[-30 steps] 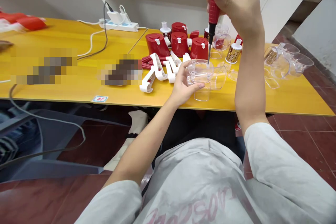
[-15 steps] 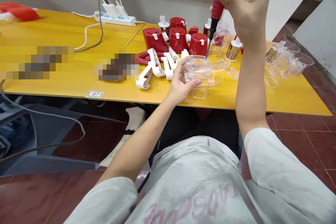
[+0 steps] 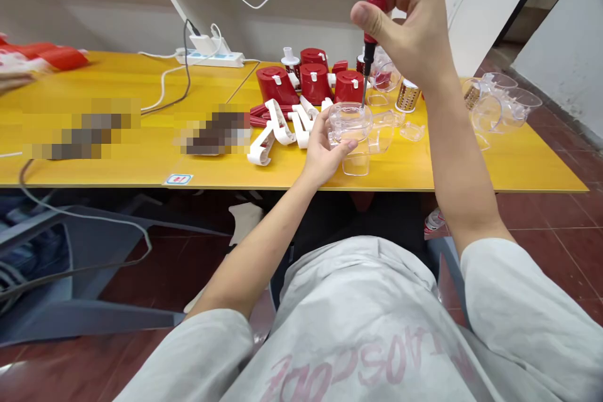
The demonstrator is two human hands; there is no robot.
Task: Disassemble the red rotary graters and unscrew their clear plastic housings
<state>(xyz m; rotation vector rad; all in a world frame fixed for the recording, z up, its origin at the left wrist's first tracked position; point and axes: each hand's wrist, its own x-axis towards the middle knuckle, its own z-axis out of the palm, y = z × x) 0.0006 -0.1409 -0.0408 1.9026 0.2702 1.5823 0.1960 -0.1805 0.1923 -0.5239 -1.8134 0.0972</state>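
Screwdriver (image 3: 370, 51): gripped by the handle between thumb and curled fingers of the right hand (image 3: 405, 19).
Clear cup (image 3: 351, 122): clasped on its left side by the left hand (image 3: 324, 154), over the table (image 3: 407, 166).
Tip (image 3: 363, 102): seen at the cup's far right; contact cannot be made out.
Change: screwdriver held more upright than half a second before.
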